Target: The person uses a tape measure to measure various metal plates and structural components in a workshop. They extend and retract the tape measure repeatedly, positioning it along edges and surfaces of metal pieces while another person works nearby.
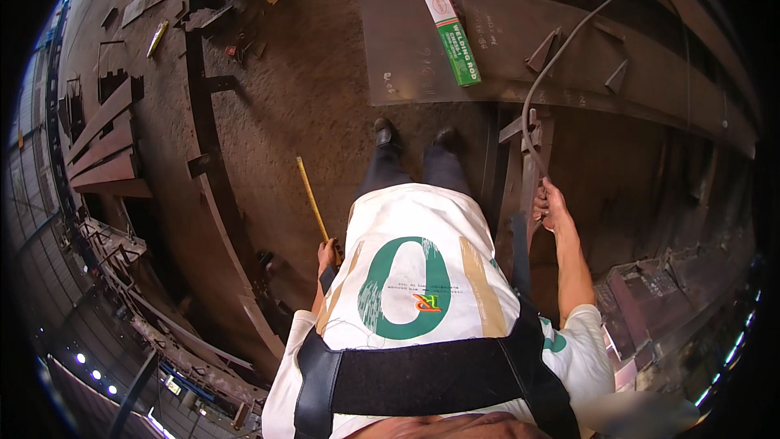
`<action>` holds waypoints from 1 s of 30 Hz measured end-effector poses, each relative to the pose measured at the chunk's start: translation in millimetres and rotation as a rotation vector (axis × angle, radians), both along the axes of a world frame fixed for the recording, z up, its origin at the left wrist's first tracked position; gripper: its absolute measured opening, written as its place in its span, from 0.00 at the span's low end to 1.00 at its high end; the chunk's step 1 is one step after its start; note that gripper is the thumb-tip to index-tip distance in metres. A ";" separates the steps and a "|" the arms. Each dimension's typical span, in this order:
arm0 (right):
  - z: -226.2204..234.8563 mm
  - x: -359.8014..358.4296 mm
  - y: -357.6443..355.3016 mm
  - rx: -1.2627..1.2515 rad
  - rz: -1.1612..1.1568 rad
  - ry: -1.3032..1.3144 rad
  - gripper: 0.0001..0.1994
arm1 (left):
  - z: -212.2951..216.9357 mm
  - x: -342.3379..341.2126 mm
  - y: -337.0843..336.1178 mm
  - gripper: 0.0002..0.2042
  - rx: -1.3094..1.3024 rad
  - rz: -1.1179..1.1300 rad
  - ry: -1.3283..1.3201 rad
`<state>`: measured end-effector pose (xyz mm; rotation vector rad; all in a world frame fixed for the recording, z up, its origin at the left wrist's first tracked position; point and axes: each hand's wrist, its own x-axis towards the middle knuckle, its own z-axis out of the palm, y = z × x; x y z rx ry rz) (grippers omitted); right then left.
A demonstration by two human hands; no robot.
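Down at my left side, my left hand [327,255] is closed around a tape measure, whose yellow blade [311,197] sticks out forward over the floor. The case of the tape is mostly hidden by the fingers and my shirt. On the right, my right hand [553,206] is closed on a grey-brown cable [569,37]. From that hand the cable loops forward over a steel plate and bends away to the right. A steel beam end [539,136] lies just beside the right hand.
A flat steel plate [394,49] ahead carries a long green, white and red box [457,47] and small triangular brackets [543,50]. Long steel beams [231,256] run along my left. Stacked steel pieces [106,142] and a yellow object [158,38] lie farther left.
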<state>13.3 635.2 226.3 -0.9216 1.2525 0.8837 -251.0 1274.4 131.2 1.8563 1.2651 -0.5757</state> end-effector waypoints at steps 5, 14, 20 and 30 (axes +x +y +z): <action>-38.4 13.2 -3.7 0.080 0.063 0.014 0.25 | -15.0 -27.5 -15.9 0.21 -0.008 -0.060 0.061; -165.6 2.8 29.5 0.006 0.109 0.043 0.26 | 44.9 4.2 -36.9 0.15 -0.078 0.484 -0.036; -230.5 -17.1 51.5 -0.208 0.239 0.015 0.24 | 60.1 -29.8 -51.1 0.17 -0.029 0.494 0.090; -292.7 -11.9 76.6 -0.331 0.187 0.090 0.23 | 41.9 -58.4 -9.5 0.19 -0.036 0.449 -0.006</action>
